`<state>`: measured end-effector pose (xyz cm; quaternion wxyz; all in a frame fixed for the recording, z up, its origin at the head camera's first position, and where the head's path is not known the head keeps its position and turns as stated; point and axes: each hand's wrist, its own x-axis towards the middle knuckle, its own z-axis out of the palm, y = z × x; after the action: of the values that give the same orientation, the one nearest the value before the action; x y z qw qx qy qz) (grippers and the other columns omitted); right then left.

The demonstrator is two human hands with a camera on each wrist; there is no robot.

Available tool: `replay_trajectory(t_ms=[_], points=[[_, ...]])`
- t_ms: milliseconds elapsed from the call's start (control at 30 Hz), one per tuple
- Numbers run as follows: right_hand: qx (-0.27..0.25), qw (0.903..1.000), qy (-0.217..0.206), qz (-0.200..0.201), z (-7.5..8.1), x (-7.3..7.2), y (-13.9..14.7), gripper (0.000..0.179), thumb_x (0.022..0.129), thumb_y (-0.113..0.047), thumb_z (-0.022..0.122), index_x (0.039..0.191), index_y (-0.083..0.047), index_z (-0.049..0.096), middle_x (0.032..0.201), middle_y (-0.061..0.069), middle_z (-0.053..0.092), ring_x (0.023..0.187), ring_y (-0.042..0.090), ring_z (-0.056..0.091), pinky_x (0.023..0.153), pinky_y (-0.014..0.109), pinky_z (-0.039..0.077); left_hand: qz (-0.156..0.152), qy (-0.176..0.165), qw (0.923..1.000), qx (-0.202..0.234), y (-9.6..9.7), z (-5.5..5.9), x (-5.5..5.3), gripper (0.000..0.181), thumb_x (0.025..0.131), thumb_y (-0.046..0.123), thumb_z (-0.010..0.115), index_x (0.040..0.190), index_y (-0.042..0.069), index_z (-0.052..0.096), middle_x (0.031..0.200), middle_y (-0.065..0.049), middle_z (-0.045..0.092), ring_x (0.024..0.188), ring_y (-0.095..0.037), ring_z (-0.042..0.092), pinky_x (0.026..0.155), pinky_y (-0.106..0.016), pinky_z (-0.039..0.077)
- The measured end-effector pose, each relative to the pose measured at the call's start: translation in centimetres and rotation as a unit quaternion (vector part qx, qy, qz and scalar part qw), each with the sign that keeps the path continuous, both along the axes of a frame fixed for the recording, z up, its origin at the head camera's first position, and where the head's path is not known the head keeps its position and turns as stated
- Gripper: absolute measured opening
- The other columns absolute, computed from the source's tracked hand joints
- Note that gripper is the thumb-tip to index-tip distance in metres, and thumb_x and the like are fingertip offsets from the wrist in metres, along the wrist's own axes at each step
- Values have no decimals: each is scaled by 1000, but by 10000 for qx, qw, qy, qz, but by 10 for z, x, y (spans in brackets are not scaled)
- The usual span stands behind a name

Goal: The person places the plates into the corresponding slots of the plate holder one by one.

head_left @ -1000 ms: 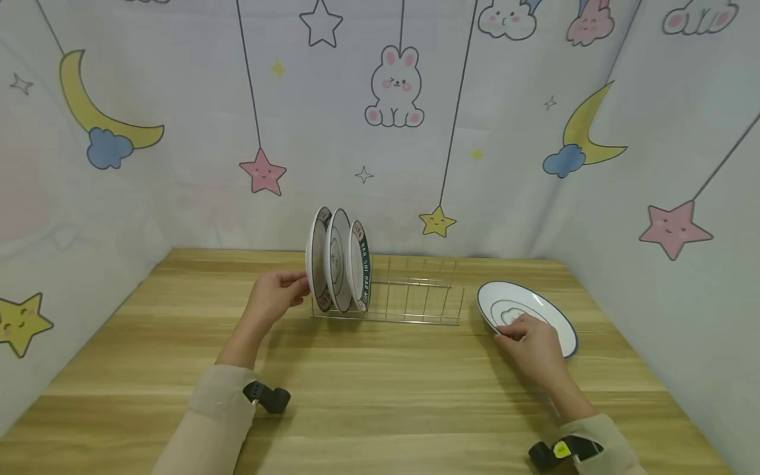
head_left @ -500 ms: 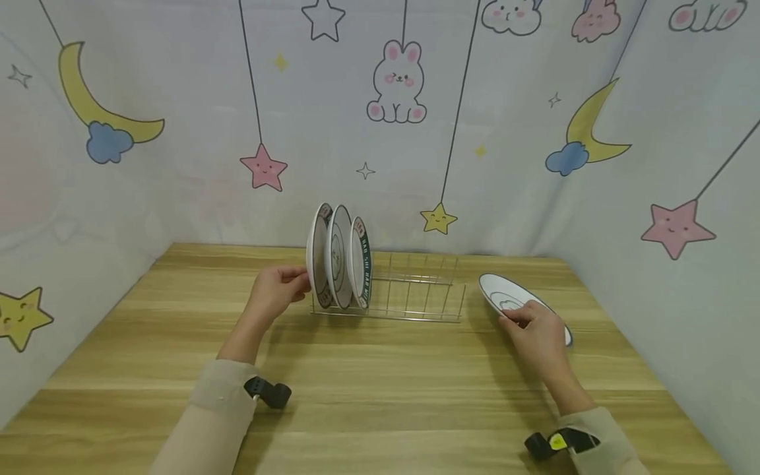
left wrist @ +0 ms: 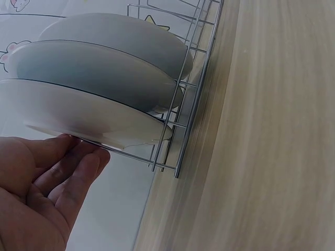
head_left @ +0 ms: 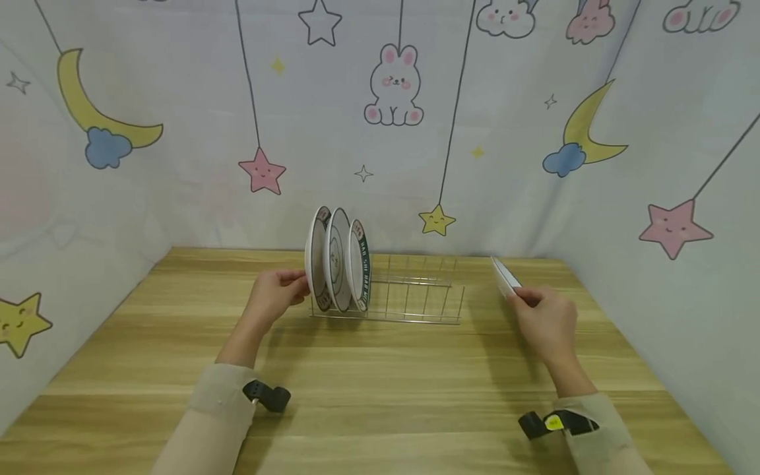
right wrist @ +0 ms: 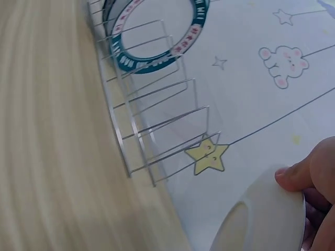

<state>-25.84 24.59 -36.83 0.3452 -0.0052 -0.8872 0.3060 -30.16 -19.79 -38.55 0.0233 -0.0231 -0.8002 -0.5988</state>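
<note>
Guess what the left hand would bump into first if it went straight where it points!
Probably the leftmost plate: the left hand seems to pinch the wire rack close beside it, gap unclear.

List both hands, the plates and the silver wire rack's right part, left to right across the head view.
Left hand, white plate with dark patterned rim, white plate with thin dark edge, white plate with green lettered rim, right part of the silver wire rack, tilted white plate, right hand.
</note>
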Motion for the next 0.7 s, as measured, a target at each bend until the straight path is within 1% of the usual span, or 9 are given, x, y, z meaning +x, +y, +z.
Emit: replay_trajectory(t_ms=[67,133,233,367,467,600,700], points=[[-151,9999,-12,21,5,0,-2,13,82,-12,81,85,1,78,76,14,72,65,21,64,50,14,42,-2,-18,10000,2,0,-1,0,33,101,13,57,125,-8,62,116,-23,67,105,-30,66,82,-30,58],[-268,9996,28,61,10,-1,-3,13,82,-11,80,86,2,78,77,15,72,65,20,64,50,11,41,9,-26,10000,-3,0,-1,0,33,101,14,57,125,-8,62,116,-23,67,105,-31,67,82,-30,58],[-462,9989,68,59,14,-4,-6,13,82,-9,80,86,3,78,78,16,72,64,14,61,51,9,42,-7,-15,10000,-37,0,-1,-1,33,101,14,57,125,-8,62,115,-22,68,106,-31,66,82,-30,58],[-789,9966,170,-137,17,-9,-10,14,83,-11,80,86,2,78,79,16,73,62,4,57,52,9,42,-13,-13,10000,-47,-1,-1,-1,32,101,13,57,124,-9,63,113,-21,69,105,-32,66,82,-30,58],[-1099,9931,345,-227,20,-12,-13,15,83,-12,80,87,3,78,81,16,73,60,0,55,53,9,43,9,-24,10000,-42,-2,-2,-1,31,101,13,58,123,-9,63,111,-20,69,103,-30,67,81,-29,58],[-1533,9860,604,-248,24,-13,-19,16,82,-11,81,88,4,77,82,16,72,59,-3,55,53,9,45,-15,-7,10000,-72,-2,-2,-1,31,101,14,59,122,-8,64,110,-19,70,100,-25,68,81,-29,58],[-1769,9802,862,-229,28,-15,-24,16,82,-10,81,87,4,77,81,14,71,59,-3,55,54,9,46,-31,11,10000,-58,-1,-2,-2,31,101,14,59,122,-8,64,109,-19,70,100,-26,68,82,-29,58]])
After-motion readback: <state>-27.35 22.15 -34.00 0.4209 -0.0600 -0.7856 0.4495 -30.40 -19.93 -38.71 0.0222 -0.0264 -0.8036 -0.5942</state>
